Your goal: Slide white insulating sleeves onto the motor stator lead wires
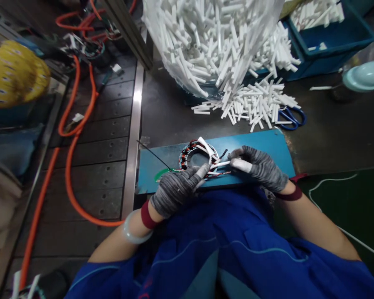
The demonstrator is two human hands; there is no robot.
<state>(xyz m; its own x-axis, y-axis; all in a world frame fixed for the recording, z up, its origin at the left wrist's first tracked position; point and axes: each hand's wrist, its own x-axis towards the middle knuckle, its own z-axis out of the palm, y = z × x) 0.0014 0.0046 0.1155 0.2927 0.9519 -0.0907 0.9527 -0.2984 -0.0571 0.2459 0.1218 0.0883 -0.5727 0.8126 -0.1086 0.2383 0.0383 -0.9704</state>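
Now the stator ring [195, 155] lies on a blue board [268, 145] across the lap, just beyond both gloved hands. The left hand [176, 189] pinches the lead wires [216, 171] at the ring's near edge, fingers [202, 170] together. The right hand [260, 166] is clamped on a white sleeve [222, 164] over those wires. Loose white tubes [255, 104] and blue scissors [291, 118] lie on the tabletop [330, 133] behind.

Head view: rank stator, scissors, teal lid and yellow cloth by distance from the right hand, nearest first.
1. Stator: on the blue board, just left of the right hand, whose fingers hold its wires.
2. Scissors: up and slightly right, beside the loose white tubes.
3. Teal lid: far upper right.
4. Yellow cloth: far upper left, across the bench.
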